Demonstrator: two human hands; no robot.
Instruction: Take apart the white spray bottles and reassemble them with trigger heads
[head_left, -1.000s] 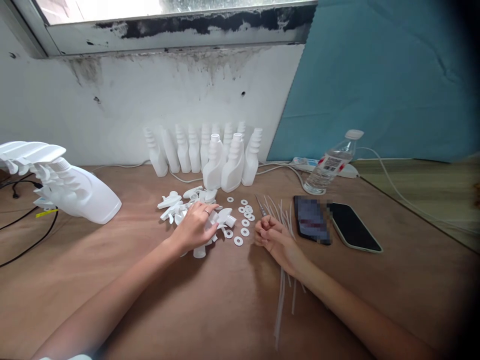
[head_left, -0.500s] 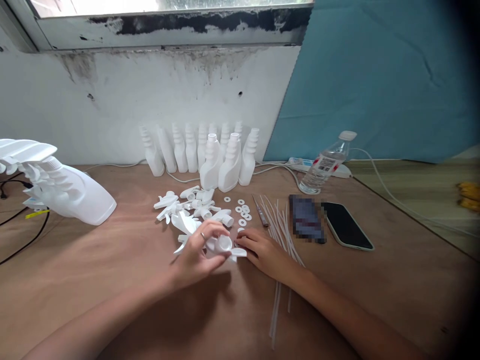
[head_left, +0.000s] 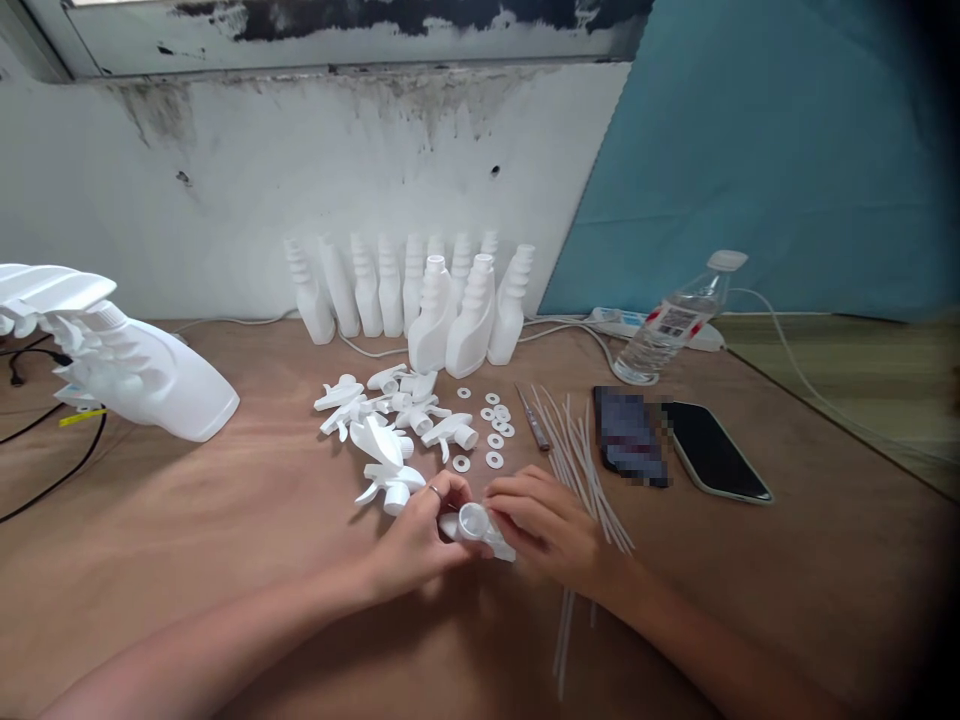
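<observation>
My left hand (head_left: 424, 545) grips a white trigger spray head (head_left: 454, 524), its round collar opening turned up toward me. Close against that collar, the fingers of my right hand (head_left: 551, 525) are pinched together; whatever they hold is hidden. Beyond my left hand lies a loose pile of white trigger spray heads (head_left: 451, 432), the nearest one (head_left: 396, 497) almost touching it. Several flat white washers (head_left: 494, 460) are scattered past my fingertips. Thin white tubes (head_left: 581, 455) run along the table beside and beneath my right hand and forearm.
White bottles (head_left: 471, 325) stand in a group by the wall. A large white spray bottle (head_left: 176, 385) leans in from the left. To the right are a pen-like tool (head_left: 534, 420), a blurred dark item (head_left: 630, 435), a phone (head_left: 720, 455), a water bottle (head_left: 667, 335) and a power strip (head_left: 705, 340).
My right hand has come off the table near the washers and up to the spray head's collar. The spray head has shifted slightly right and nearer to me, and the view has tilted down.
</observation>
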